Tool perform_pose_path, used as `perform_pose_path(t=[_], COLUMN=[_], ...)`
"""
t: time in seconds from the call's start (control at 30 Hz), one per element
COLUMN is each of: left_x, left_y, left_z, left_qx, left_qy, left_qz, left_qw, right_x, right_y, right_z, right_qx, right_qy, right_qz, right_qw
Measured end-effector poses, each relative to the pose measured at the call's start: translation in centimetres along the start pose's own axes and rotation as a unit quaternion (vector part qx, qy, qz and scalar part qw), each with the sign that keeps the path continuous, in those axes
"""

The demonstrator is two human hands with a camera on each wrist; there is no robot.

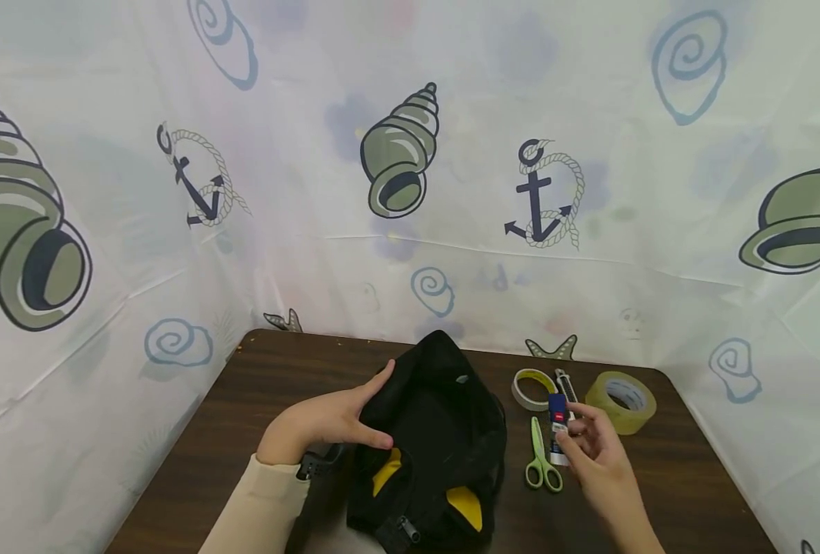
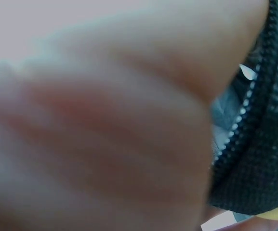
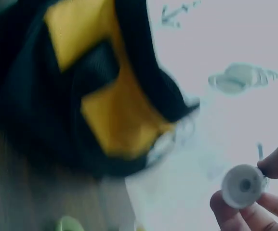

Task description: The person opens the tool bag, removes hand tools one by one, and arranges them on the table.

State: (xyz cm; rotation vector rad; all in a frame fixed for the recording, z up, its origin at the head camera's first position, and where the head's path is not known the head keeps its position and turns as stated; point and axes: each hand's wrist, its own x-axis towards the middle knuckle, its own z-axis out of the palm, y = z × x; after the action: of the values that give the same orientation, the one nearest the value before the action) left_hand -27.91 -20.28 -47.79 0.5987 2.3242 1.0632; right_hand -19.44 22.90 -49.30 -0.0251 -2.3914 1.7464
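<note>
A black zippered bag (image 1: pixel 438 431) with yellow patches lies on the table, its top raised at the back. My left hand (image 1: pixel 327 419) holds the bag's left side, thumb over the front and another finger stretched up along the edge. The left wrist view shows that hand blurred against the zipper (image 2: pixel 242 115). Between thumb and fingers, my right hand (image 1: pixel 600 454) pinches a glue stick (image 1: pixel 558 412) with a blue cap, to the right of the bag. Its round white base (image 3: pixel 240 185) faces the right wrist camera.
Green-handled scissors (image 1: pixel 537 462) lie between the bag and the glue stick. Behind them are a narrow tape roll (image 1: pixel 521 396) and a utility knife (image 1: pixel 564 381). A wide roll of clear tape (image 1: pixel 638 419) sits right of the right hand. A patterned cloth (image 1: pixel 479 254) surrounds the dark table (image 1: pixel 299 362).
</note>
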Motion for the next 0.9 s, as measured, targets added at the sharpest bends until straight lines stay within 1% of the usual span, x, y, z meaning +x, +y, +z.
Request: perform_pose_path(t=[0.1, 0.17, 0.23, 0.27, 0.3, 0.37, 0.47, 0.53, 0.63, 0.77, 0.83, 0.9], left_x=[0.0, 0.0, 0.0, 0.0, 0.0, 0.0, 0.0, 0.0, -0.1, -0.1, -0.1, -0.1], left_y=[0.2, 0.4, 0.5, 0.5, 0.6, 0.6, 0.5, 0.4, 0.3, 0.3, 0.3, 0.3], left_z=[-0.1, -0.2, -0.3, -0.4, -0.4, -0.4, -0.3, -0.2, 0.0, 0.1, 0.2, 0.2], left_qx=[0.004, 0.007, 0.009, 0.01, 0.009, 0.007, 0.003, 0.0, 0.003, 0.009, 0.01, 0.01], left_qy=[0.002, 0.004, 0.007, 0.008, 0.009, 0.008, 0.005, -0.001, -0.001, 0.007, 0.008, 0.005], left_qz=[-0.002, -0.005, -0.008, -0.01, -0.011, -0.011, -0.01, -0.01, -0.012, -0.01, -0.008, -0.009], left_qw=[1.0, 1.0, 0.9999, 0.9999, 0.9999, 0.9999, 0.9999, 0.9999, 0.9999, 0.9999, 0.9999, 0.9999], right_x=[-0.2, -0.2, -0.2, -0.1, -0.1, 0.0, 0.1, 0.1, 0.3, 0.7, 0.7, 0.6], right_y=[1.7, 2.7, 3.5, 3.8, 4.1, 4.8, 6.0, 7.0, 8.6, 10.3, 11.0, 11.4], right_z=[-1.9, -3.0, -3.9, -4.3, -4.6, -5.2, -5.8, -6.2, -6.7, -7.4, -7.6, -7.9], right_qx=[0.003, 0.019, 0.035, 0.033, 0.022, -0.017, -0.088, -0.112, -0.11, -0.089, -0.087, -0.097], right_qy=[0.036, 0.058, 0.08, 0.093, 0.108, 0.145, 0.191, 0.212, 0.22, 0.221, 0.222, 0.219], right_qz=[-0.001, 0.005, 0.023, 0.031, 0.037, 0.048, 0.058, 0.074, 0.094, 0.105, 0.115, 0.13], right_qw=[0.9993, 0.9981, 0.9959, 0.9946, 0.9932, 0.9882, 0.976, 0.9681, 0.9647, 0.9655, 0.9644, 0.9622])
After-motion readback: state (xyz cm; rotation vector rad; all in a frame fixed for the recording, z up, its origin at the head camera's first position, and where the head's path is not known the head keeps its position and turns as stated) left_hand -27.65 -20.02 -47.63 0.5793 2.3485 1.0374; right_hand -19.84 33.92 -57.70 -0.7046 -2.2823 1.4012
